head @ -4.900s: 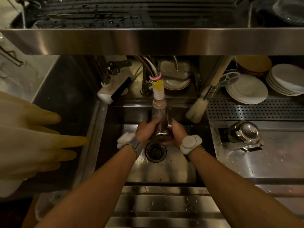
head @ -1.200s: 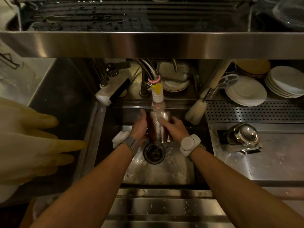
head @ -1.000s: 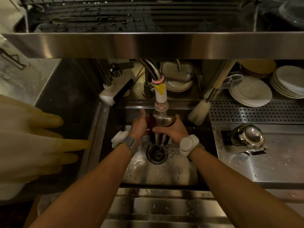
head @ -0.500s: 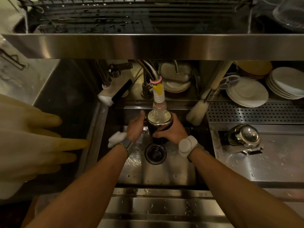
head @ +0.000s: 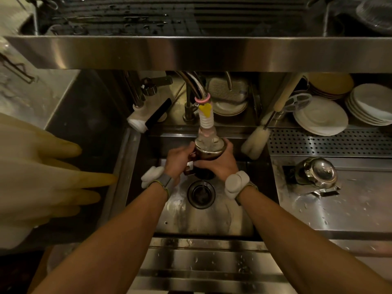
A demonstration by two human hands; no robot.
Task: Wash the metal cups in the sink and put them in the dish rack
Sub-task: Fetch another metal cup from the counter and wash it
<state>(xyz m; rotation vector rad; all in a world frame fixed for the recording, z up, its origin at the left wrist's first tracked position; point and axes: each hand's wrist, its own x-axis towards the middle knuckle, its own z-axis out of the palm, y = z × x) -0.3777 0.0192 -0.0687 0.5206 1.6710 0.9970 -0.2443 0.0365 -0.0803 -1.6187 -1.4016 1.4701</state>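
A metal cup stands upright under the tap nozzle, mouth up and filled with foaming water. My right hand grips its body from the right. My left hand holds its left side, where a handle shows. Both are over the sink, above the drain. The dish rack runs along the shelf overhead. A second metal vessel lies on its side on the right counter.
Yellow rubber gloves hang at the left. A bottle brush leans at the sink's back right corner. White plates are stacked at the back right beside a perforated drain strip. A steel shelf edge overhangs the sink.
The cup was turned from tilted to upright and raised to the nozzle, and it has filled with water. My left hand has closed onto the cup's left side.
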